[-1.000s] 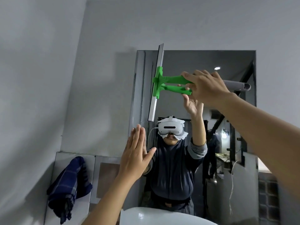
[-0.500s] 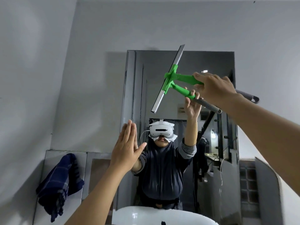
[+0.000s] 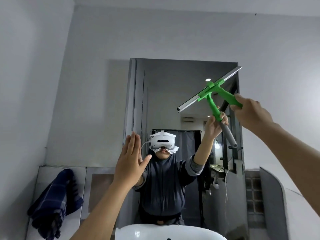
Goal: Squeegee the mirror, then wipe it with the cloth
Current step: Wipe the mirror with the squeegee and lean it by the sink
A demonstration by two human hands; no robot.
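Against a grey wall, the mirror [image 3: 173, 101] carries the tilted green squeegee [image 3: 213, 91] at its upper right, gripped by the right hand [image 3: 251, 112], while the left hand [image 3: 129, 161] presses flat and empty at its left edge, the blue cloth [image 3: 55, 201] draped far left.

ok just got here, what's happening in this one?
A person is squeegeeing a wall mirror above a white sink. The right hand grips the green squeegee by its handle, with the blade tilted near the mirror's upper right corner. The left hand is open and flat at the mirror's left edge, holding nothing. The dark blue cloth hangs untouched on the tiled ledge at lower left, so the wiping step is not yet started.
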